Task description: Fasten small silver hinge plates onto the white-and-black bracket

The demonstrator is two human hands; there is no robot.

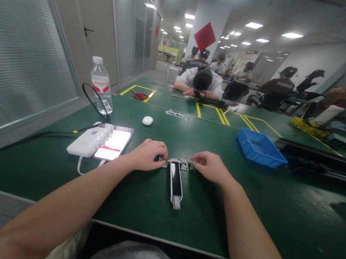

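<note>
A slim device (pixel 176 181) with a black face and white edges lies on the green table between my hands, its pale tip pointing toward me. Small metal pieces (pixel 184 164) are grouped around its far end. The fingers of my left hand (pixel 150 156) are curled together at the left of that end, against a small flat piece (pixel 163 163). On the other side, my right hand (pixel 208 166) has thumb and fingertips pinched close to tiny shiny bits. What either hand grips is too small to make out.
On the left are a white power bank (pixel 83 141), a lit phone (pixel 113 144), cables and a water bottle (pixel 102 86). A white earbud case (pixel 147 121), red scissors (pixel 140 96) and a blue tray (pixel 261 148) lie farther out. A person (pixel 201 81) rests head-down across the table.
</note>
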